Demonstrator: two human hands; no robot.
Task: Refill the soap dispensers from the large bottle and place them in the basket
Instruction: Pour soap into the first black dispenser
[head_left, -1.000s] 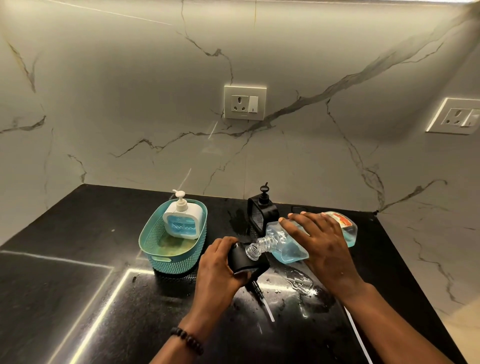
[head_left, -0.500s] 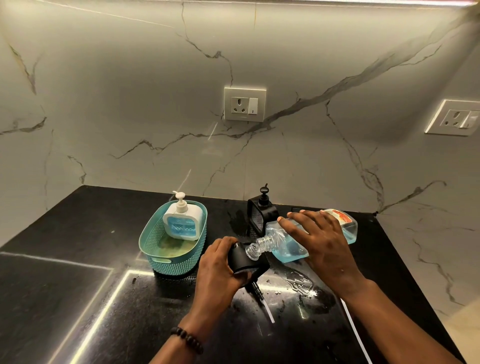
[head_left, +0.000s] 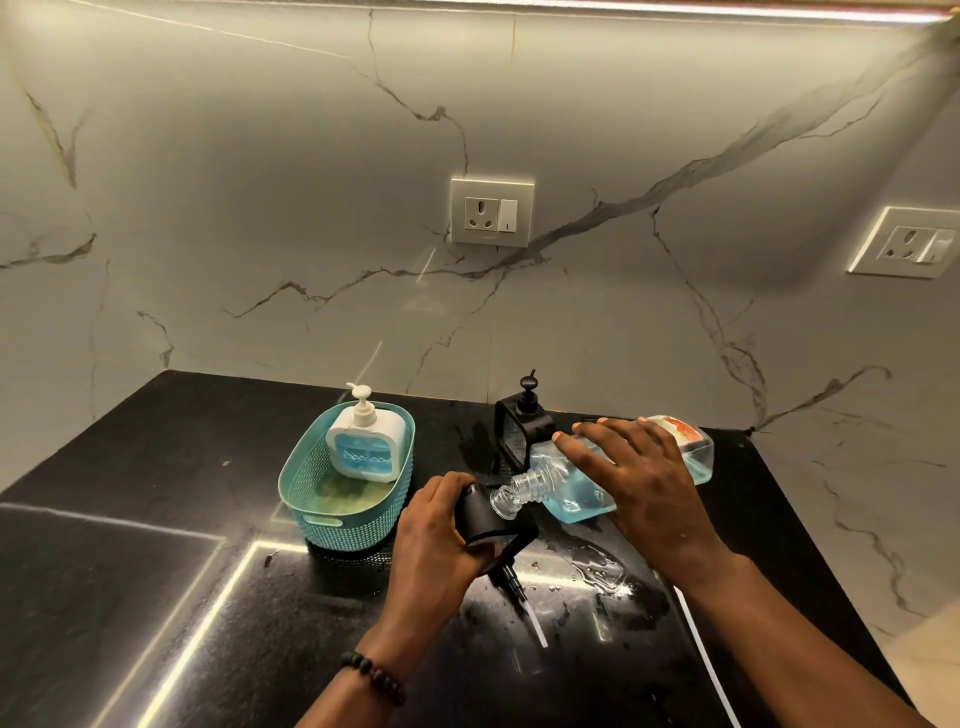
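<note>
Nothing moved: left hand (head_left: 436, 540) grips black dispenser (head_left: 485, 517), right hand (head_left: 644, 483) large bottle (head_left: 571, 486).

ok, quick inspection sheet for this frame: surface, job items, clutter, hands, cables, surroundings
Surface: black stone counter, wet puddle near the right forearm.
Job's things: large bottle tipped, neck at a black dispenser; white dispenser upright in the teal basket; another black dispenser upright behind.
Clutter: pump tube lying on the counter.
Hands: left hand grips the black dispenser; right hand holds the bottle.
Cables: white cord at right.
Surroundings: marble wall, two sockets.
</note>
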